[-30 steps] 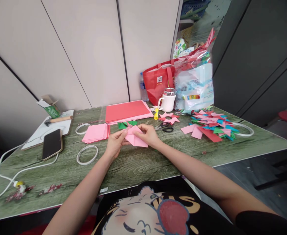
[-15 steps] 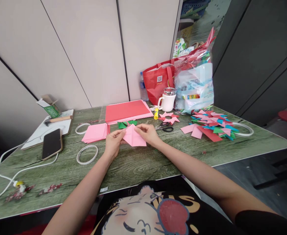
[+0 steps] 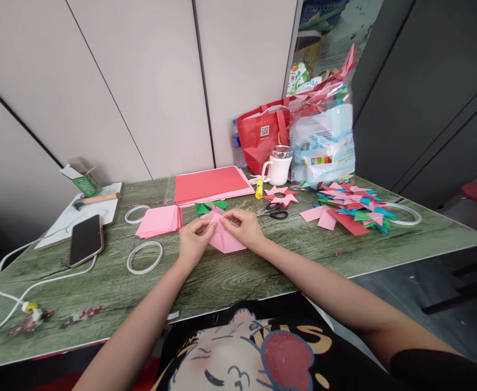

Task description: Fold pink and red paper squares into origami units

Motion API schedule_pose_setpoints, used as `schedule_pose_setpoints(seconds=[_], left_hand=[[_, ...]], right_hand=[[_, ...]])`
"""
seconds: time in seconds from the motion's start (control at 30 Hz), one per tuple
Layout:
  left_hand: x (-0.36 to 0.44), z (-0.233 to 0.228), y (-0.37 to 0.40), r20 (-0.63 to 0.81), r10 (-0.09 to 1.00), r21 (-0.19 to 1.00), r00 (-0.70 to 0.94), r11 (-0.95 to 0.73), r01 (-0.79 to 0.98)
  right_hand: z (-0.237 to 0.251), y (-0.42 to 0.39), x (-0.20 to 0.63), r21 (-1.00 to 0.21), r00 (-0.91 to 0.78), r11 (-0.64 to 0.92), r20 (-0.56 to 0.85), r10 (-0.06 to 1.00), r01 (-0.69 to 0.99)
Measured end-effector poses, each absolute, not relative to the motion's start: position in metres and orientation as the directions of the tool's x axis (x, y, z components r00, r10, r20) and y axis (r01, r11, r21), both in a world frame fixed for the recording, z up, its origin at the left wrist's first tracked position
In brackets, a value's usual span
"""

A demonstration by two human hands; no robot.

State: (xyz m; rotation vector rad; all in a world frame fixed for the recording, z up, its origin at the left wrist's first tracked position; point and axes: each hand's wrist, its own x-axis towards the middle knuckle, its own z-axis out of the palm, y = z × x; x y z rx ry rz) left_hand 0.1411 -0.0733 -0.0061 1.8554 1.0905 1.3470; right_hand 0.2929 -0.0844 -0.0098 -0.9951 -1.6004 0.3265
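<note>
where the green wood-grain table (image 3: 230,282) meets the two bare forearms, both hands pinched on one folded pink paper (image 3: 227,239), lying low over the tabletop near its middle. left hand (image 3: 192,241) at the paper's left edge, thumb and fingertips closed on a flap; right hand (image 3: 242,227) at the upper right, fingers curled and gripping the top fold (exact crease hidden under the fingers).

everything else placed from that paper. just left and a little behind: a stack of pink squares (image 3: 159,220). left and slightly nearer: a white ring (image 3: 144,257), with a second white ring (image 3: 137,214) behind the stack. far left: a dark phone (image 3: 86,239) on a white cable (image 3: 26,285), then a hammer (image 3: 95,200) on a white board, and an open green-and-white carton (image 3: 80,177) behind that. directly behind: small green folded pieces (image 3: 210,206), then a large sheet pile of red paper (image 3: 210,184). behind and right: a yellow glue stick (image 3: 259,189), pink paper stars (image 3: 281,196), black-handled scissors (image 3: 274,212). farther right: a heap of folded pink, red, blue and green pieces (image 3: 350,209), touching a larger white ring (image 3: 407,214). at the back by the wall: a white mug with a metal lid (image 3: 279,166), a red tote bag (image 3: 262,133), a water bottle (image 3: 237,144), a clear plastic bag (image 3: 323,141) stuffed with papers.
</note>
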Motion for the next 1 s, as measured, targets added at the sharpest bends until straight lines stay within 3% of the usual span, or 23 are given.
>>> schedule_pose_setpoints(seconds=[0.23, 0.33, 0.47, 0.57, 0.7, 0.8, 1.0], left_hand=[[0.140, -0.007, -0.075, 0.639, 0.731, 0.600, 0.240, -0.669, 0.440], [0.140, -0.006, -0.076, 0.661, 0.704, 0.558, 0.259, -0.692, 0.458], [0.140, -0.006, -0.075, 0.621, 0.745, 0.614, 0.243, -0.656, 0.439], [0.140, -0.006, -0.074, 0.541, 0.817, 0.729, 0.200, -0.574, 0.373], [0.140, -0.005, -0.071, 0.265, 0.936, 0.922, 0.232, -0.317, 0.224], [0.139, -0.006, -0.069, 0.121, 0.950, 0.982, 0.288, -0.156, 0.105], [0.139, -0.007, -0.068, 0.155, 0.949, 0.985, 0.276, -0.170, 0.032]], right_hand=[[-0.013, -0.085, 0.291, -0.590, -0.030, 0.654, 0.731, 0.682, 0.473], [-0.013, -0.085, 0.291, -0.573, -0.036, 0.666, 0.745, 0.666, 0.477], [-0.013, -0.085, 0.291, -0.574, -0.037, 0.671, 0.746, 0.665, 0.469], [-0.013, -0.084, 0.291, -0.614, -0.012, 0.645, 0.720, 0.694, 0.456], [-0.014, -0.080, 0.293, -0.763, 0.050, 0.567, 0.609, 0.792, 0.310], [-0.015, -0.075, 0.294, -0.856, 0.040, 0.491, 0.503, 0.864, 0.163], [-0.015, -0.073, 0.294, -0.901, 0.024, 0.431, 0.433, 0.901, 0.049]])
